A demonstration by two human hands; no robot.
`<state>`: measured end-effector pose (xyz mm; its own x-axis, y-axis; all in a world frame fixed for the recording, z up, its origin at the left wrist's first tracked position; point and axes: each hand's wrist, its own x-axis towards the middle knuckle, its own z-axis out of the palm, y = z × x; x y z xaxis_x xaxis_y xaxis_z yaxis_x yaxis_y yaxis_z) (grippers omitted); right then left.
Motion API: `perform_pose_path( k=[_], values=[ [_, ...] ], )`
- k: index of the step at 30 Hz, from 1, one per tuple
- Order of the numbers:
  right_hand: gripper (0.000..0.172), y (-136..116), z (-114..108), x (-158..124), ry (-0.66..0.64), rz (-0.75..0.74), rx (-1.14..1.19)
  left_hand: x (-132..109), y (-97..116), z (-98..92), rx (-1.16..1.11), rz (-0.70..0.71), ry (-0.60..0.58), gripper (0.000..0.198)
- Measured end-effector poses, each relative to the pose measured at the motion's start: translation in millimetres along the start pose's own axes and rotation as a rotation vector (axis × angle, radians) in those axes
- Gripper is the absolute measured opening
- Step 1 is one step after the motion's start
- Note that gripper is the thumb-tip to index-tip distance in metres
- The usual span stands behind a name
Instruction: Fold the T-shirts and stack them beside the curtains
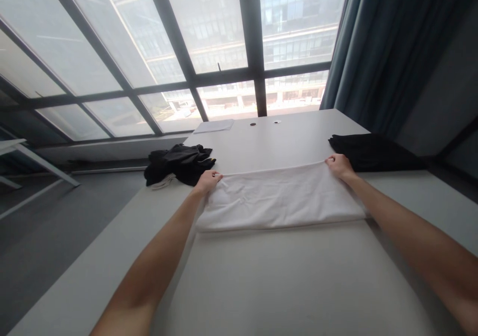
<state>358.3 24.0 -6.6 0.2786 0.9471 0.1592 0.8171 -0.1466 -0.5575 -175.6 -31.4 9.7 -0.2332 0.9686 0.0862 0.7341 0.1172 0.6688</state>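
Note:
A white folded cloth garment (278, 196) lies across the table in a wide band; its exact kind does not show. My left hand (209, 180) pinches its far left corner. At the far right corner, my right hand (339, 166) grips the fabric with fingers closed. Between the two hands the far edge runs nearly straight, and a few wrinkles cross the left part. Just beyond my left hand is a crumpled heap of black clothes (179, 162). A flat folded stack of black cloth (373, 152) lies right beside my right hand.
The white table (284, 276) reaches toward the windows (216, 22). Papers (213, 126) lie at its far left, near two round fittings, one dark (253, 124) and one white (277, 122). A blue curtain (366, 52) hangs at the right. Another table (37, 162) stands left.

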Motion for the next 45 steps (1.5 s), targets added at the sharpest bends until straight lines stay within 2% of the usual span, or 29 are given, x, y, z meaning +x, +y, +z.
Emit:
perform_pose_path(
  k=[3,6,8,10,11,12,15,18,21,24,27,30,33,36,41,45],
  values=[
    [0.030,1,2,0,0.007,-0.003,-0.020,1,1,1.0,0.076,0.005,0.000,0.027],
    [0.033,-5,-5,-11,0.000,-0.012,-0.094,-4,7,-0.7,0.170,0.007,0.028,0.027],
    [0.038,-18,-9,-26,0.062,-0.092,-0.181,-13,19,1.7,0.227,0.018,0.075,0.035],
    [0.043,-38,-8,-49,0.152,-0.240,-0.254,-28,40,11.9,0.299,0.097,0.124,0.046],
    [0.044,-50,-4,-62,0.152,-0.312,-0.263,-38,53,21.0,0.359,0.173,0.148,0.048],
    [0.044,-63,2,-75,0.133,-0.366,-0.255,-49,67,32.9,0.409,0.287,0.114,0.048],
    [0.048,-99,28,-116,-0.035,-0.474,-0.252,-88,107,80.4,0.450,0.503,-0.053,0.048],
    [0.053,-118,55,-146,-0.157,-0.526,-0.271,-121,129,126.4,0.452,0.560,-0.141,0.053],
    [0.054,-121,67,-159,-0.204,-0.522,-0.289,-135,130,147.5,0.465,0.530,-0.142,0.055],
    [0.055,-118,68,-159,-0.198,-0.498,-0.282,-130,116,136.5,0.489,0.497,-0.169,0.058],
    [0.055,-116,67,-155,-0.205,-0.490,-0.279,-118,88,101.6,0.546,0.420,-0.147,0.061],
    [0.055,-114,69,-153,-0.206,-0.491,-0.273,-106,51,61.3,0.599,0.279,-0.097,0.061],
    [0.055,-113,72,-153,-0.197,-0.499,-0.261,-97,24,35.8,0.556,0.167,-0.102,0.062],
    [0.054,-113,73,-154,-0.192,-0.499,-0.253,-88,17,30.9,0.532,0.133,-0.119,0.061],
    [0.054,-114,71,-155,-0.206,-0.496,-0.252,-69,19,36.3,0.533,0.043,-0.033,0.057],
    [0.055,-114,71,-155,-0.208,-0.496,-0.246,-60,14,32.5,0.529,-0.008,-0.029,0.057]
  ],
)
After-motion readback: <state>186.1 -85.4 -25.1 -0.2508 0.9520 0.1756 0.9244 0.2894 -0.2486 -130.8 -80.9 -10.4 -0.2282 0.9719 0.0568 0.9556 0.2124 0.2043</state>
